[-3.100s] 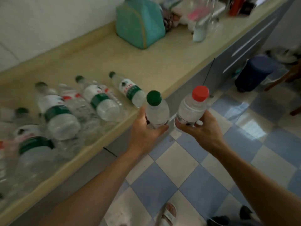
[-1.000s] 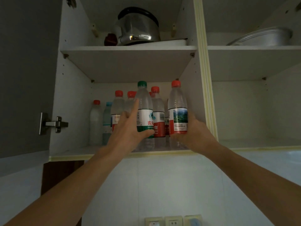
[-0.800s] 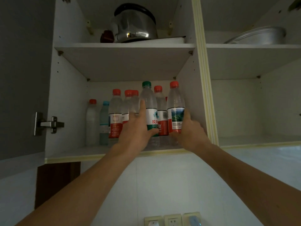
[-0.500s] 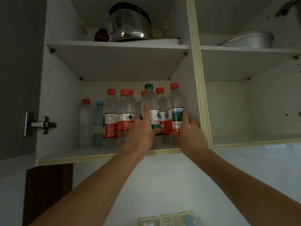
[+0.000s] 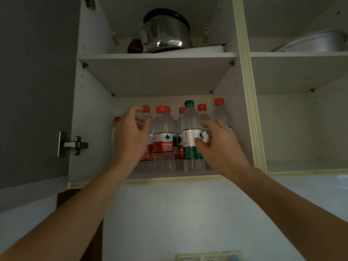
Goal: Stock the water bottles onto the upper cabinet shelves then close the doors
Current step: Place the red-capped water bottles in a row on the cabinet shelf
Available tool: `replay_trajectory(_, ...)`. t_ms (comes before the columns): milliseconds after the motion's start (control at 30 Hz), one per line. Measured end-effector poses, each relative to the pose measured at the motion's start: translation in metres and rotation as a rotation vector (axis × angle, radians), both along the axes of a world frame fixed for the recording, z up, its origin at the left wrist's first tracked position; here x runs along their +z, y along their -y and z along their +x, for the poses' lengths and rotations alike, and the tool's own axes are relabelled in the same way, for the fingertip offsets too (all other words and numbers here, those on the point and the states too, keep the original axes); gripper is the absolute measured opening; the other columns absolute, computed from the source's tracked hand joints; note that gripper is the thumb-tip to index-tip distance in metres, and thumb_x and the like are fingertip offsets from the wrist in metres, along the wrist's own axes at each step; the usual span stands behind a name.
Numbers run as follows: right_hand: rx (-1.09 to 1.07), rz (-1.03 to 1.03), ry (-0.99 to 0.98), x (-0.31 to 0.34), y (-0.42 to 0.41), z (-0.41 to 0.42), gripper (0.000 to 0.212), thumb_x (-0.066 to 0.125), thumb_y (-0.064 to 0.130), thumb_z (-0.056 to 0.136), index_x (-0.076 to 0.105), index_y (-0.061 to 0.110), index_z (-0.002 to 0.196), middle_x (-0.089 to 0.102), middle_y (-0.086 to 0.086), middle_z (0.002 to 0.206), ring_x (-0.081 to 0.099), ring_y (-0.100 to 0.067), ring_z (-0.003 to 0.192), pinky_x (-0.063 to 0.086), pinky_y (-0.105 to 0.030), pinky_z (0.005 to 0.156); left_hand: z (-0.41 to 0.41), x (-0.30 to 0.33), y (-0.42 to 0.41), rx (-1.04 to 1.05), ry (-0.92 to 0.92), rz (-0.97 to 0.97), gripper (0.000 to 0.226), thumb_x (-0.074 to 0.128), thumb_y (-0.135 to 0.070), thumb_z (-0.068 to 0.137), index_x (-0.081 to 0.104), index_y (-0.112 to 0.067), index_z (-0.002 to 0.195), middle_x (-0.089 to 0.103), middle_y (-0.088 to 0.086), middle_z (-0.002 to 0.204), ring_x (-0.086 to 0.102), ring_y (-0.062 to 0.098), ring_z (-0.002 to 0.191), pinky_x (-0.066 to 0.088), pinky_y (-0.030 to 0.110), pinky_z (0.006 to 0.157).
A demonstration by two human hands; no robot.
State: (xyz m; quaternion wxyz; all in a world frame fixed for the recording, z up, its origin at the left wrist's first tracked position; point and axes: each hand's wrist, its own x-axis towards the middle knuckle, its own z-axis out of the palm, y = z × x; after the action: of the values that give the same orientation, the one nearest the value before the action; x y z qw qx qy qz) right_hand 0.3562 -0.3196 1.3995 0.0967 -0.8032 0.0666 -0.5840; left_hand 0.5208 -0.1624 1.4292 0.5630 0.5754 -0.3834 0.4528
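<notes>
1. Lower shelf of the open white upper cabinet (image 5: pixel 169 178): a cluster of clear plastic water bottles with red caps (image 5: pixel 162 136) stands upright, and among them, at the front, stands one clear plastic bottle with a green cap and green-and-white label (image 5: pixel 191 136). A further red-capped clear bottle (image 5: pixel 219 113) stands at the far right, near the divider.
2. Left hand (image 5: pixel 131 136): raised in front of the left bottles, fingers loosely curled and apart, gripping nothing that shows. Contact with the bottle behind it cannot be told.
3. Right hand (image 5: pixel 218 146): fingers spread, thumb tip at or just beside the green label; no closed grip visible.
4. Judged step: letting go of placed bottles and checking that they stand.
5. To do it well: draw both hands straight back toward the body, not sideways, so knuckles do not sweep neighbouring caps. The bottles are packed close and tall; one tipped bottle could topple others.
6. If the green-capped bottle sits close to the shelf lip, nudge it inward with flat fingertips low on the body.
7. The grey cabinet door (image 5: pixel 35 91) on its metal hinge (image 5: pixel 72 145) hangs open at left; closing is not yet done.
8. Steel kettle (image 5: pixel 165 31) on the shelf above: leave untouched.
</notes>
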Motion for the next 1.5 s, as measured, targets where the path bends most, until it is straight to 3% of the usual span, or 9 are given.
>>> replay_trajectory(133,0.171,0.041,-0.095,0.014,-0.023,0.035,0.053,0.070,0.030,0.093,0.049,0.024,0.141,0.058,0.004,0.126,0.061,-0.015,0.111,0.053,-0.023,0.086,0.042,0.009,-0.010,-0.134,-0.301,0.115,0.053,0.071,-0.033,0.091,0.048,-0.024,0.138,0.054,-0.001,0.129,0.058,0.013,0.106,0.052,0.030,0.087)
replay_trajectory(267,0.150,0.054,-0.197,0.012,-0.041,0.073,0.075,0.074,0.032,0.089,0.031,0.030,0.151,0.056,-0.005,0.134,0.058,-0.025,0.120,0.053,-0.046,0.100,0.060,0.001,-0.007,-0.470,-0.514,0.267,0.067,0.074,-0.028,0.089,0.041,-0.031,0.147,0.060,0.004,0.134,0.063,0.014,0.106,0.056,0.032,0.078)
replay_trajectory(433,0.026,0.106,-0.245,-0.005,-0.048,0.102,0.099,0.077,0.027,0.087,0.005,0.031,0.154,0.052,-0.016,0.135,0.059,-0.034,0.118,0.053,-0.051,0.096,0.072,-0.006,0.000,-0.599,-0.554,0.349,0.082,0.075,-0.016,0.087,0.032,-0.041,0.152,0.062,0.007,0.133,0.064,0.026,0.116,0.053,0.053,0.098)
replay_trajectory(733,0.151,0.198,-0.261,0.003,-0.046,0.111,0.097,0.083,0.022,0.080,0.015,0.028,0.149,0.067,-0.009,0.114,0.068,-0.026,0.098,0.057,-0.047,0.089,0.094,-0.007,-0.012,-0.408,-0.411,0.394,0.079,0.078,-0.022,0.085,0.032,-0.049,0.142,0.057,-0.020,0.109,0.059,0.001,0.100,0.051,0.021,0.072)
replay_trajectory(900,0.191,0.205,-0.330,0.009,-0.053,0.122,0.085,0.081,0.027,0.082,0.021,0.025,0.142,0.066,-0.009,0.114,0.068,-0.027,0.101,0.057,-0.047,0.090,0.102,-0.001,-0.025,-0.195,-0.391,0.418,0.106,0.080,-0.016,0.083,0.008,-0.037,0.157,0.056,-0.001,0.136,0.058,0.019,0.119,0.048,0.050,0.103)
replay_trajectory(1100,0.293,0.212,-0.411,0.017,-0.059,0.144,0.094,0.081,0.023,0.083,0.016,0.019,0.151,0.064,-0.011,0.121,0.064,-0.029,0.109,0.053,-0.049,0.098,0.097,0.021,-0.038,0.124,-0.265,0.623,0.131,0.083,-0.036,0.078,-0.027,-0.051,0.147,0.049,0.015,0.139,0.058,0.032,0.116,0.048,0.054,0.100)
replay_trajectory(1233,0.332,0.252,-0.428,0.020,-0.056,0.162,0.087,0.078,0.025,0.086,0.019,0.017,0.149,0.063,-0.010,0.125,0.063,-0.027,0.112,0.051,-0.037,0.094,0.098,0.048,-0.049,0.017,-0.310,0.745,0.126,0.085,-0.016,0.077,-0.010,-0.043,0.156,0.026,0.008,0.159,0.040,0.029,0.138,0.041,0.051,0.112)
replay_trajectory(1367,0.345,0.316,-0.462,0.020,-0.054,0.178,0.063,0.079,0.023,0.085,0.038,0.014,0.133,0.062,-0.009,0.125,0.062,-0.024,0.113,0.050,-0.033,0.092,0.105,0.060,-0.058,0.001,-0.309,0.708,0.102,0.079,-0.004,0.083,0.017,-0.034,0.158,0.034,0.004,0.156,0.044,0.025,0.132,0.047,0.044,0.107)
replay_trajectory(1500,0.324,0.319,-0.521,0.029,-0.055,0.188,0.072,0.085,0.025,0.079,0.040,0.012,0.134,0.059,-0.009,0.130,0.058,-0.026,0.121,0.047,-0.037,0.100,0.108,0.070,-0.055,0.184,-0.268,0.775,0.096,0.081,-0.009,0.080,0.023,-0.033,0.153,0.037,0.008,0.152,0.047,0.030,0.128,0.051,0.046,0.101)
